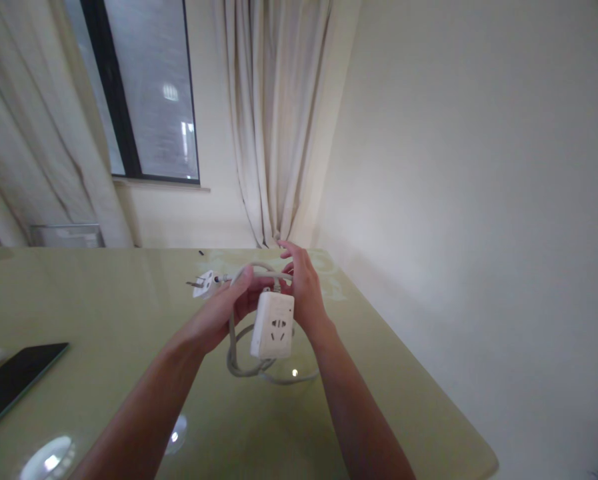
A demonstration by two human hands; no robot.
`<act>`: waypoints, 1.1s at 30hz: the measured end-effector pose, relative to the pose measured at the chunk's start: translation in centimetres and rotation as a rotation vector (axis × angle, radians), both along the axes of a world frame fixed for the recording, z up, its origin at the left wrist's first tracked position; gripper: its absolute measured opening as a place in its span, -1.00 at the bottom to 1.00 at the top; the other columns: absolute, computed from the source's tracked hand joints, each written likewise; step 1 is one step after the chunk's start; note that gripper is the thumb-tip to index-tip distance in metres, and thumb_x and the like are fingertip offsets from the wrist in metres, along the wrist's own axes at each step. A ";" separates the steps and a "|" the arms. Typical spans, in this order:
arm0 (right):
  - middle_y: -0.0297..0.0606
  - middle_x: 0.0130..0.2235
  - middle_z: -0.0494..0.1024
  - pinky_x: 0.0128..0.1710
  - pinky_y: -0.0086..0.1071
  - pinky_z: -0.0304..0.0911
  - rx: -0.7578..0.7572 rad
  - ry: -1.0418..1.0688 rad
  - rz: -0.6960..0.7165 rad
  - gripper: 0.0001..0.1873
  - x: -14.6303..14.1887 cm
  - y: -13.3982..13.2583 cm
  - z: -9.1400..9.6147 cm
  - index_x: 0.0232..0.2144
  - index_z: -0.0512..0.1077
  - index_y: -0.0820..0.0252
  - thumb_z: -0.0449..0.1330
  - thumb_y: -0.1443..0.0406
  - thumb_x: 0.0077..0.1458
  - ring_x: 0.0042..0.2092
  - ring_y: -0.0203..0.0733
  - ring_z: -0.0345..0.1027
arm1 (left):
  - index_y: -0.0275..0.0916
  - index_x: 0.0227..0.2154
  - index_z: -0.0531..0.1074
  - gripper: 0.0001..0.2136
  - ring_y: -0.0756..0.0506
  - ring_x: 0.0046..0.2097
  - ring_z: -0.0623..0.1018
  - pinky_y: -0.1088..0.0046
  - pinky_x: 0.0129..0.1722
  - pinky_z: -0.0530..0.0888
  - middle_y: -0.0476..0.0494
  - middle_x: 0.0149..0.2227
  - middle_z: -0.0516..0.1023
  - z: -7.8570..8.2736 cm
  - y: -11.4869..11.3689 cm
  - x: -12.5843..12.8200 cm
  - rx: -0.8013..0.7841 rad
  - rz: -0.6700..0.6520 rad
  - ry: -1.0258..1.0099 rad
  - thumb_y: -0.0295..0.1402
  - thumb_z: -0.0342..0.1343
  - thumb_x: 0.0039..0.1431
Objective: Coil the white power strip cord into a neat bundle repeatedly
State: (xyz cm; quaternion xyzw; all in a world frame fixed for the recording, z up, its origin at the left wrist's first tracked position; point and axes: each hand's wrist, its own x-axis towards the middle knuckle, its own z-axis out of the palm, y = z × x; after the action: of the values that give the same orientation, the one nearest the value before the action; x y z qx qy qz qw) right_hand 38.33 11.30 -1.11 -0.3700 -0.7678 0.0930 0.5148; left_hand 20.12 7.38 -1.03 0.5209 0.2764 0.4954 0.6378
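A white extension socket [277, 325] with a coiled grey cord [233, 340] is held up above the table. My left hand [233, 297] is closed around the cord loops, its thumb lying over them. The white plug [206, 284] sticks out to the left of that hand, its metal prongs pointing left. On the other side, my right hand [303, 287] is at the coil's right edge with its fingers partly spread and curved behind the cord. Whether those fingers grip the cord is hidden. The socket block hangs between my wrists, its outlet holes facing me.
The glossy greenish table [129, 313] meets a white wall [469, 167] along its right side. A dark flat panel [19, 380] lies at the left. A small black object [201, 253] rests near the far edge. Curtains [279, 120] and a window [151, 87] are behind.
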 end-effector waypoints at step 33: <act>-0.17 0.06 0.71 0.10 -0.18 0.47 0.831 -0.089 0.138 -0.57 -1.1 -2.6 0.7 0.25 0.51 -0.03 0.31 0.29 0.38 -0.01 -0.16 0.62 | -0.31 -0.33 0.63 -0.62 -0.18 -0.34 0.62 0.35 -0.35 0.55 -0.29 -0.34 0.69 1.9 -0.5 -1.7 -0.258 -0.068 -0.327 -0.08 0.14 0.39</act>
State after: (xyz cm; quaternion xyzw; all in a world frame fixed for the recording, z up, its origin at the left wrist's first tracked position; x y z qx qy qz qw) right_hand 37.25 8.73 -0.42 -0.0824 -0.7846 -0.2062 0.5789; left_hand 18.44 6.86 0.90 0.3568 0.2128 0.5121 0.7518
